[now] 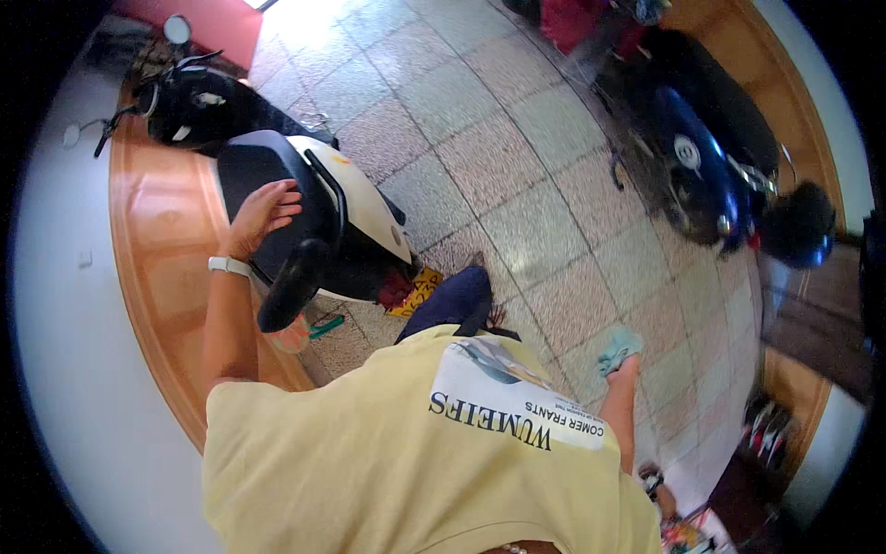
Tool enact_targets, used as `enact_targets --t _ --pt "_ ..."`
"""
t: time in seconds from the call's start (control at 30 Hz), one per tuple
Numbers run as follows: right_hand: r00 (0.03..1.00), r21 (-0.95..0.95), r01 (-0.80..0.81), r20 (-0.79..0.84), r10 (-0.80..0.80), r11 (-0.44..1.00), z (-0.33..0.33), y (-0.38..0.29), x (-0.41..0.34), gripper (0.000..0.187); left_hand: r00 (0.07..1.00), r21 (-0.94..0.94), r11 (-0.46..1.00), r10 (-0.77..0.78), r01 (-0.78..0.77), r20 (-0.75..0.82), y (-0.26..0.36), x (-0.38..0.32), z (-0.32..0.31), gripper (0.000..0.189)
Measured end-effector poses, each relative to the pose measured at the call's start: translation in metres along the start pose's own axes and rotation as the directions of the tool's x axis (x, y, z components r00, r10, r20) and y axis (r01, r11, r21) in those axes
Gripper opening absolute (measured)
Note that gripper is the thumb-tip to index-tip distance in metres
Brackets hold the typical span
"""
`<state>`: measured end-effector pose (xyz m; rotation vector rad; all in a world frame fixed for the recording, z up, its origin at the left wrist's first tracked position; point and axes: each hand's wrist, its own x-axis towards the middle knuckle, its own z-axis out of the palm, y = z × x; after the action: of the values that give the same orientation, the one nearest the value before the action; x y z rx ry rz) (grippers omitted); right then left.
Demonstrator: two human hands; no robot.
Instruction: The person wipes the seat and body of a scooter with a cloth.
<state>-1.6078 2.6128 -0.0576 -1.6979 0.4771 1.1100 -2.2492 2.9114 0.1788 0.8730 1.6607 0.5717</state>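
Observation:
My left hand [266,213], with a white band at the wrist, is over the black seat [249,163] of a parked scooter with white side panels [370,218]. Its fingers are apart and it holds nothing; whether it touches the seat I cannot tell. A black padded backrest [294,287] rises at the seat's rear, near my forearm. My right hand [626,365] is out to the other side, over the tiled floor, shut on a light green-blue cloth [618,348] that is bunched up. The scooter's tail carries a yellow plate [415,292] beside my dark trouser leg [453,294].
Another dark motorbike [197,104] stands past the scooter. A blue motor scooter [699,166] and a red vehicle [564,24] line the far right. Wood panelling [163,256] runs along the left wall. Part of another person [664,495] shows at lower right.

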Motion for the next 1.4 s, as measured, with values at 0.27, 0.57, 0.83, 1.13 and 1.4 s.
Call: enact_targets --t 0.27,0.57,0.83,1.13,1.4 --pt "0.918 -0.206 0.169 0.39 -0.078 0.964 0.242 -0.101 0.017 0.034 1.0 0.163 0.986 0.018 -0.02 0.01 0.002 0.039 -0.029 0.034" --pt "0.932 -0.304 0.11 0.363 0.008 0.946 0.375 -0.139 0.048 0.029 0.992 0.101 0.991 0.098 -0.09 -0.079 0.035 0.109 -0.025 0.037" --pt "0.844 -0.443 0.004 0.482 0.234 0.896 0.598 -0.201 0.126 0.022 0.937 0.275 0.961 0.098 -0.002 -0.336 0.067 0.207 -0.005 0.047" --pt "0.574 -0.575 0.132 0.708 0.41 0.808 0.951 -0.169 0.065 0.029 0.654 0.066 0.987 -0.048 0.149 -0.755 0.065 0.298 0.02 0.035" --pt "0.559 -0.667 0.262 0.694 0.454 0.697 1.136 -0.112 -0.01 0.032 0.522 -0.373 0.919 -0.38 0.124 -0.763 0.035 0.395 -0.036 0.027"
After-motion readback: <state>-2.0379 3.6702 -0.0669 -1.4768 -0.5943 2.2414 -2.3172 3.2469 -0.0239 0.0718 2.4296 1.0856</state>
